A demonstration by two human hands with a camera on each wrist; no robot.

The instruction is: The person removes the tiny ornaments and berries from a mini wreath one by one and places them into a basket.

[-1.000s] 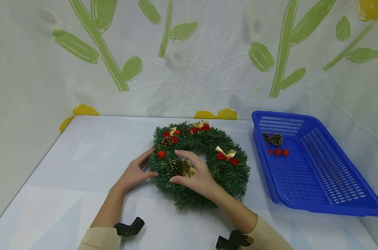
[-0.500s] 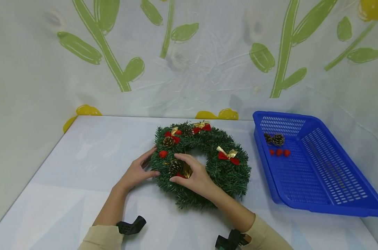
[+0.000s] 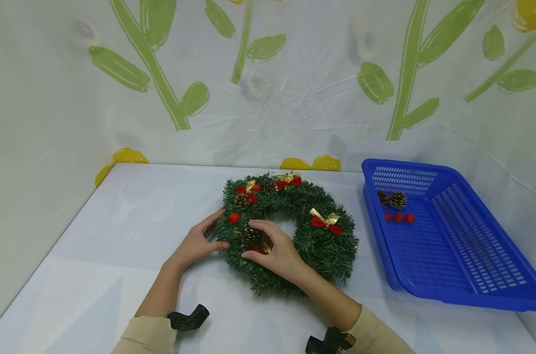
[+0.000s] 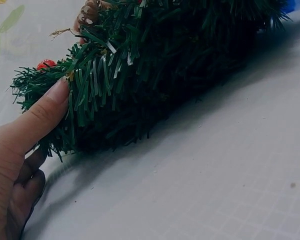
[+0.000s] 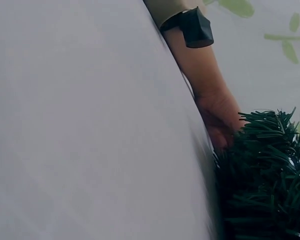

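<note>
A green wreath (image 3: 327,253) lies flat on the white table, decorated with red and gold bows, pine cones and red berries. My left hand (image 3: 199,243) grips its left edge; the left wrist view shows the thumb (image 4: 42,115) on top of the greenery. Over the wreath's front left part, my right hand (image 3: 279,250) curves thumb and fingers around a pine cone (image 3: 252,238). A gold bow (image 3: 266,243) with a bit of red sits beside that cone, partly hidden by the hand. Left of them is a red berry (image 3: 234,218). The right wrist view mostly shows the left forearm (image 5: 200,65) and wreath needles.
On the right stands a blue basket (image 3: 378,246) holding pine cones (image 3: 398,199) and several red berries (image 3: 398,217). Another red and gold bow (image 3: 326,222) sits on the wreath's right side. A white cloth wall (image 3: 312,113) with painted leaves rises behind the table.
The right hand has drawn in closer around the pine cone, and the gold bow beside it is lower and more covered. The left hand keeps its place; the whole view has shifted slightly.
</note>
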